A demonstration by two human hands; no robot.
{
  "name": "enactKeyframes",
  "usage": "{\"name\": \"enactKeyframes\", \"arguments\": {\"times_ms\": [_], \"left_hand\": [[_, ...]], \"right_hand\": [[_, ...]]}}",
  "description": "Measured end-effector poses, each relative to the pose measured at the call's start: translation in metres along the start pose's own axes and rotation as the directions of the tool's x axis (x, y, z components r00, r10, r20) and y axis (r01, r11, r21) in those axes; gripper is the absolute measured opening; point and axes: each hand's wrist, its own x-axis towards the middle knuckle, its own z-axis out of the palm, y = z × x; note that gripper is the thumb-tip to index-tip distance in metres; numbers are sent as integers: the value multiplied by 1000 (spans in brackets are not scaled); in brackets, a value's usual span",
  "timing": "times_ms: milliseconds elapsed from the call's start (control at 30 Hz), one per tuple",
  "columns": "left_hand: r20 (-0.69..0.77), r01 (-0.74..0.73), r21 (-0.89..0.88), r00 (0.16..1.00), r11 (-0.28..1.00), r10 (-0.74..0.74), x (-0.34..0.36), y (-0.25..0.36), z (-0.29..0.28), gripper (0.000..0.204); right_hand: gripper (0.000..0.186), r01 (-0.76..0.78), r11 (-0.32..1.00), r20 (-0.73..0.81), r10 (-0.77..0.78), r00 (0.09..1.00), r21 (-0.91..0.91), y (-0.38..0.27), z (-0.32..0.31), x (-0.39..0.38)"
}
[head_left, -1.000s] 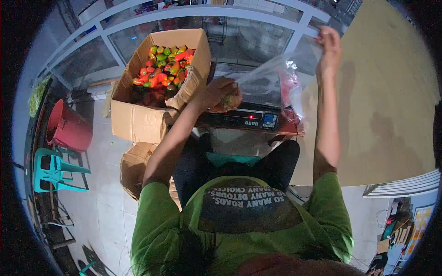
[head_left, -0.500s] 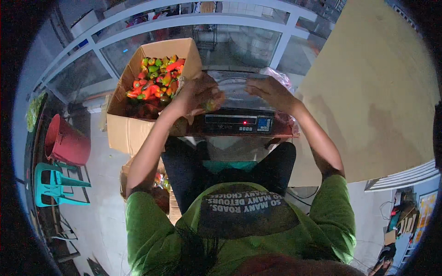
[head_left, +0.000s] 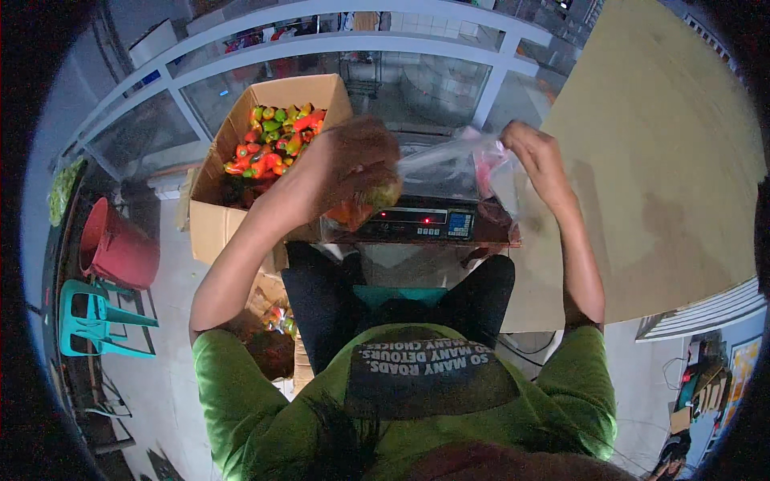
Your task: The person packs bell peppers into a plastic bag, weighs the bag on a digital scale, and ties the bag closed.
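A clear plastic bag [head_left: 451, 154] is stretched between my two hands above a digital scale [head_left: 433, 216]. My right hand [head_left: 536, 154] pinches one end of it, to the right of the scale. My left hand [head_left: 357, 160], blurred by motion, grips the bag on the other side, at the scale's left edge. Below that hand hang red and green peppers [head_left: 359, 210] inside the bag. Beside my left forearm stands an open cardboard box [head_left: 210, 188] of loose red, green and orange peppers [head_left: 277, 136]. My left hand's fingertips are smeared.
Pinkish plastic bags [head_left: 491, 164] lie at the scale's right side. A large tan board [head_left: 642, 176] fills the right. A lower box of bagged peppers [head_left: 277, 321] sits by my left leg. Further left are a red bin [head_left: 120, 248] and a teal stool [head_left: 84, 317]. Railings [head_left: 337, 36] run behind.
My hands have moved apart, the right one going right, pulling the plastic taut between them. The pepper bag under my left hand now shows more fully.
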Motion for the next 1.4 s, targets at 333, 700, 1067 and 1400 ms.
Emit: {"name": "enactKeyframes", "arguments": {"times_ms": [333,700,1067,1400], "left_hand": [[-285,-145,75,945,987,161,67,-12,33,25],[-722,85,252,680,964,129,67,-142,61,20],[-300,-97,-9,950,995,90,42,-95,63,18],[-313,-302,55,900,952,303,64,-11,71,17]], "right_hand": [[35,229,965,-471,-145,870,125,57,138,18],[24,-314,916,-47,336,941,250,-32,170,-16],[14,-40,980,-152,70,986,194,34,65,26],[26,-154,-300,202,136,970,942,21,93,7]]}}
